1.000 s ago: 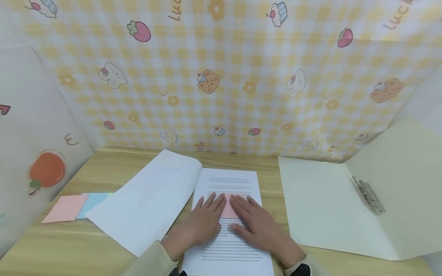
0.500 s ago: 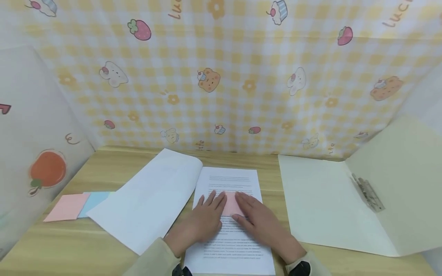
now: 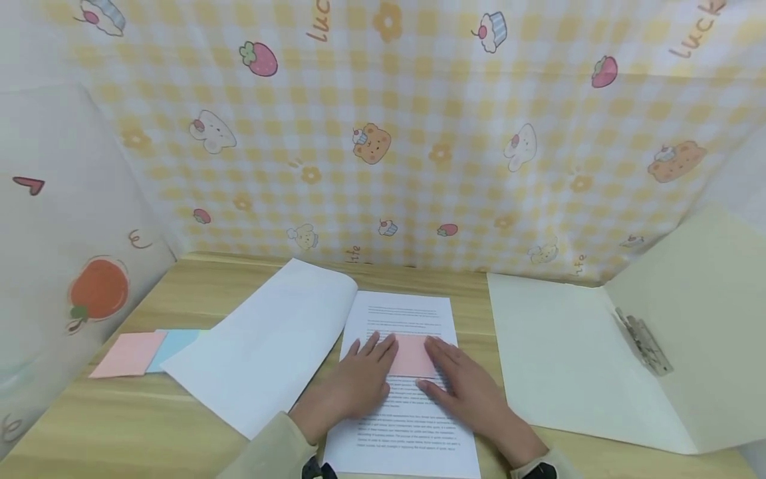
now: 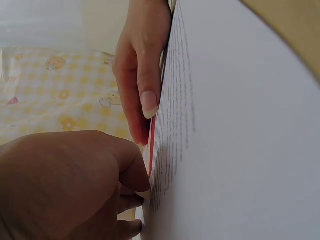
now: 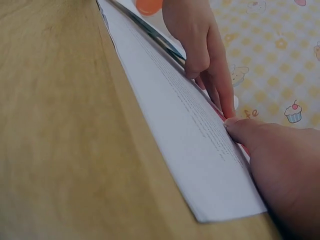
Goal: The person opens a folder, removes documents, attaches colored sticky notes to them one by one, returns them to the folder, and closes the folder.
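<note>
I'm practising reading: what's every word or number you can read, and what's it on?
"luck": upper right of the checked cloth.
"luc": same cloth, left of middle, cut off at the top.
"life": low on that cloth, twice, fainter at right.
Printed page: lines too small to read.
Readable numbers: none.

Pink paper note (image 3: 411,357), lying flat, on white printed page (image 3: 409,429), text side up

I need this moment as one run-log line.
left hand: touching flat pink paper note; right hand: touching same note; note: on white printed paper
</note>
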A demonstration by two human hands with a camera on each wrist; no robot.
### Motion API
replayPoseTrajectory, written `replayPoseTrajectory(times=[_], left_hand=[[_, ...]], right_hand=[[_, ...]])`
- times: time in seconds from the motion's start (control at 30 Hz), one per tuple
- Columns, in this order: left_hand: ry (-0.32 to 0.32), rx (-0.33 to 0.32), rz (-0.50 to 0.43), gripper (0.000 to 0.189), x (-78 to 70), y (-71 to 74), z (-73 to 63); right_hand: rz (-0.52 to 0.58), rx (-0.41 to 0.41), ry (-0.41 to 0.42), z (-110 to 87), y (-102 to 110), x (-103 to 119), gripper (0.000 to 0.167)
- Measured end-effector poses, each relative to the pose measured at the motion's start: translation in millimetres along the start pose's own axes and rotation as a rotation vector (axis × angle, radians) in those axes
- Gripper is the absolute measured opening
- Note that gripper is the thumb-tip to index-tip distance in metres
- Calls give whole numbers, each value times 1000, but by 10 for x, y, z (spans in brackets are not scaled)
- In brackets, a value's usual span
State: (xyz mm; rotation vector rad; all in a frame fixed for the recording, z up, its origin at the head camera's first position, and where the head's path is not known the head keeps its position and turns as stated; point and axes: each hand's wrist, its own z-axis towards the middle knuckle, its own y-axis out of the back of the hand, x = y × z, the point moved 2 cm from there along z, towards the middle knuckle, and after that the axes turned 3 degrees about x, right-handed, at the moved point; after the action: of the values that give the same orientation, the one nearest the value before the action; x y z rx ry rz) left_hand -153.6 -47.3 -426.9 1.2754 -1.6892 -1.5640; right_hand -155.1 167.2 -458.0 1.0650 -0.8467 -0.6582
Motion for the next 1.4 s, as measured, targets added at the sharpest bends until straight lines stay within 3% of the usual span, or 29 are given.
replayPoseTrajectory(times=[0.17, 0.23, 0.33, 0.43, 0.53, 0.67, 0.8, 0.9, 1.03, 1.17, 1.4], left_hand=[[-48, -48, -101, 53, -7, 55, -32], [-52, -98, -134, 50, 16, 93, -95], [5, -220, -166, 44, 113, 184, -270], [108, -378, -214, 36, 313, 277, -497], [218, -518, -245, 31, 626, 337, -752], [355, -602, -249, 35, 1078, 354, -1050], [529, -585, -211, 51, 1501, 341, -1302], [662, -502, -211, 71, 1785, 338, -1480], [786, -387, -237, 92, 2041, 305, -1667], [797, -322, -248, 102, 2167, 230, -1734], [767, -252, -298, 100, 2260, 188, -1717]], right_hand=[[6, -5, -6, -25, 24, -2, 66], [13, -7, -1, -26, 29, 7, 64], [24, 2, 5, -22, 25, 23, 63], [19, 13, -5, -25, 18, 22, 63], [2, 6, -10, -20, -1, 32, 62], [-27, -27, 6, -19, -17, 34, 60], [-26, -35, 8, -22, -29, 30, 59], [-10, -18, -4, -24, -28, 32, 59], [-8, -21, 1, -26, -24, 41, 58], [-25, -55, 22, -25, -31, 37, 58], [-23, -57, 18, -26, -27, 50, 58]])
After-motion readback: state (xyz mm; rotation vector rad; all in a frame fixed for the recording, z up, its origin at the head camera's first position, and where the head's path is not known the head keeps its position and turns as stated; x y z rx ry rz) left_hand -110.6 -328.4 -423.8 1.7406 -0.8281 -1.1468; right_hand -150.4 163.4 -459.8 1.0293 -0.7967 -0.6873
